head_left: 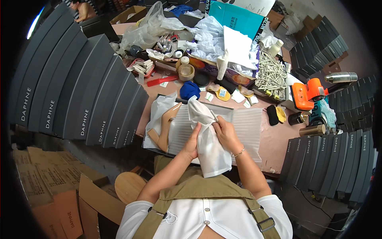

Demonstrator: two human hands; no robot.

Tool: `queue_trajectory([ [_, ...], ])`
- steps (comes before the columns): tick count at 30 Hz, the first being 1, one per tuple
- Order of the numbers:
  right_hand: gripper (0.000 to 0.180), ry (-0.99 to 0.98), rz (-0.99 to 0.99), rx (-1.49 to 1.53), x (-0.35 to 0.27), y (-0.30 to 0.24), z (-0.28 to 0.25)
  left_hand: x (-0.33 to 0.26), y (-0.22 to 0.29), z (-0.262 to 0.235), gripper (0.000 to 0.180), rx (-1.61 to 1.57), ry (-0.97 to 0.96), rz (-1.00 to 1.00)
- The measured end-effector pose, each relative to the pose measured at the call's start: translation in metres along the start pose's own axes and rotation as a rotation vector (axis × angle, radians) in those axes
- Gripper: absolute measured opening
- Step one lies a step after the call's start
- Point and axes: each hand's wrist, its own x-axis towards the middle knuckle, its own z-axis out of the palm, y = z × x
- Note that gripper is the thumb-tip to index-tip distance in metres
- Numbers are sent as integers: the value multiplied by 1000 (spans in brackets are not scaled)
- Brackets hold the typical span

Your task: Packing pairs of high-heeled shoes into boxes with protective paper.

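Observation:
A soft white bag (213, 153) hangs in front of me, its upper part bunched and twisted. My left hand (193, 141) is closed on its left side. At the gathered part, my right hand (227, 133) pinches the material with fingers and thumb. A faint darker tint shows through the bag; what lies inside is hidden. Behind the bag is an open shoe box (175, 153) lined with white paper (250, 139). A glossy tan high-heeled shoe (165, 125) lies on its side in the box's left part, left of my left hand.
Dark shoe boxes stand stacked at left (93, 83) and right (330, 159). Behind the open box are a blue cloth ball (190, 91), a red comb (161, 81) and a tray of white sticks (271, 75). An orange heat gun (308, 95) sits at right. Another person (84, 10) is far left.

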Motion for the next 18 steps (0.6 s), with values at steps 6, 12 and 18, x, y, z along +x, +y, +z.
queue_trajectory([
  [6,16,43,-246,-44,34,16,24,-26,-7,-13,54,200,135,-21],
  [12,16,-86,347,482,-23,-2,-38,-33,47,-5,65,61,117,318],
  [18,55,-254,314,821,-56,-26,27,-34,14,-3,68,815,446,595],
])
